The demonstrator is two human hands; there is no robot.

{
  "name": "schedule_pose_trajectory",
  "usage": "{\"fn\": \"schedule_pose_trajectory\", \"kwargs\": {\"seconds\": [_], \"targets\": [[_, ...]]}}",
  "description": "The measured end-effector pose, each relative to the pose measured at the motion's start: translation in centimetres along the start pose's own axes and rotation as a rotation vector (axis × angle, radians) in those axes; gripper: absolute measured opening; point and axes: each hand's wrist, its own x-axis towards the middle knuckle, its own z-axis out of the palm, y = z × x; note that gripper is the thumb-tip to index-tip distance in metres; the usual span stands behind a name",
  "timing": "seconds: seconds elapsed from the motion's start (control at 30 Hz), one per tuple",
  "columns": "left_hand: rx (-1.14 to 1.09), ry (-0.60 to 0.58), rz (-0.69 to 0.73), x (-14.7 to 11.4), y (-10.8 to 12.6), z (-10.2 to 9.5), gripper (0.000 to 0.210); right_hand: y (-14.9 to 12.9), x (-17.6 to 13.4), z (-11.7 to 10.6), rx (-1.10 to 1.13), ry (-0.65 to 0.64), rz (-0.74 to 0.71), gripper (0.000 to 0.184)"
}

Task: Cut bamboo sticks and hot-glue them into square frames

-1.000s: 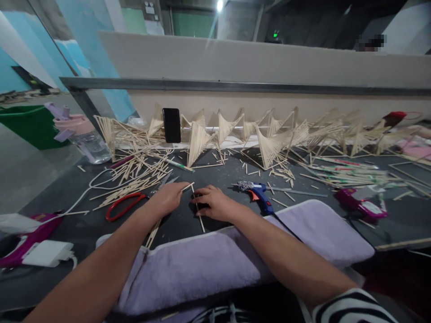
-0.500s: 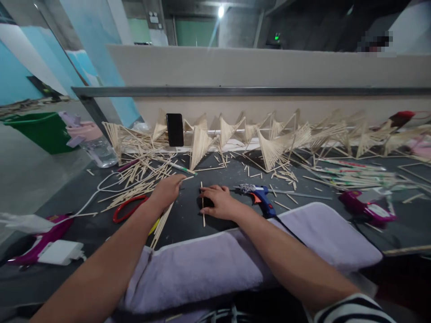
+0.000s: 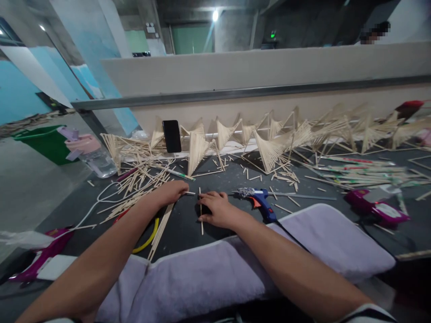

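Observation:
My left hand (image 3: pixel 172 192) is closed, and the pale tip of a short thin stick (image 3: pixel 190 193) pokes out from its fingers toward the right. Most of what it holds is hidden by the fingers. Beside it, my right hand (image 3: pixel 217 208) holds a thin wooden stick (image 3: pixel 201 228) down on the dark table, thumb and fingertips along its length. That stick lies pointing away from me. A bundle of long wooden sticks (image 3: pixel 161 229) runs beneath my left wrist. To the right of my right hand lies a blue glue gun (image 3: pixel 264 204) with an orange trigger.
Twisted stick frames (image 3: pixel 198 150) line the back, with a phone (image 3: pixel 172 136) propped among them. Loose sticks (image 3: pixel 134 186) and a water bottle (image 3: pixel 92 152) stand left. A lavender cloth (image 3: pixel 208 273) covers the front edge. Yellow-handled tool (image 3: pixel 148 242) lies near my left forearm.
My left hand has turned slightly, and the tip of its stick has come lower, closer to the stick under my right hand. My right hand stays on its stick. The view has shifted a little.

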Motion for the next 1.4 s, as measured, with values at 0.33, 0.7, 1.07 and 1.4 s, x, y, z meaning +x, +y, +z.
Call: {"fn": "schedule_pose_trajectory", "kwargs": {"seconds": [0.33,0.7,1.07,1.4], "targets": [[0.124,-0.072,-0.004,-2.9,0.9,-1.2,0.019,0.2,0.1,0.3,0.012,0.013,0.013,0.049],[0.256,-0.061,-0.259,1.3,3.8,-0.5,0.023,0.1,0.2,0.1,-0.002,-0.002,0.004,0.049],[0.376,-0.188,-0.353,-2.3,-0.3,-1.7,0.025,0.1,0.1,0.2,0.018,-0.009,0.02,0.048],[0.366,0.072,-0.141,1.5,2.3,-0.1,0.015,0.1,0.1,0.1,-0.007,0.005,0.004,0.048]]}}
